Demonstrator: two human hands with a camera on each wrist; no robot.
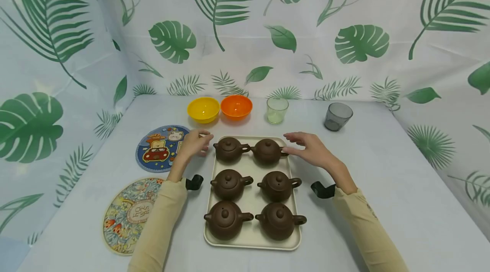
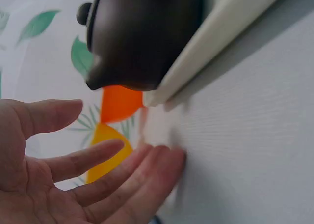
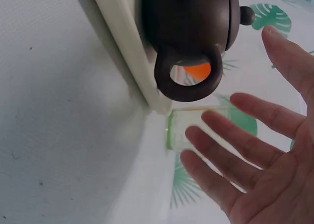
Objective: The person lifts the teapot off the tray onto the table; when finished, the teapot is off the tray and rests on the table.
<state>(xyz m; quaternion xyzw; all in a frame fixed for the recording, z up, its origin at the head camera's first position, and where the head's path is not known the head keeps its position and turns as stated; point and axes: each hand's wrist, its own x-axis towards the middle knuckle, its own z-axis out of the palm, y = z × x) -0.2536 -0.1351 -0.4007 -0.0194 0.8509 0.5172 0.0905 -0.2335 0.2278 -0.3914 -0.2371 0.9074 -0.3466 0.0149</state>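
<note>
Several dark brown teapots stand in two columns on a cream tray (image 1: 245, 238). My left hand (image 1: 196, 143) is beside the tray's far left corner, near the spout of the far left teapot (image 1: 229, 149). In the left wrist view its fingers are spread and relaxed, apart from that teapot (image 2: 142, 37). On the other side, my right hand (image 1: 308, 148) is at the far right corner, near the handle of the far right teapot (image 1: 266, 151). The right wrist view shows straight, spread fingers beside the teapot's looped handle (image 3: 189, 94), holding nothing.
Behind the tray stand a yellow bowl (image 1: 203, 111), an orange bowl (image 1: 236, 108), a pale green glass (image 1: 277, 111) and a grey glass (image 1: 337, 117). To the left lie a blue round mat (image 1: 147, 144) and a floral round mat (image 1: 118, 216).
</note>
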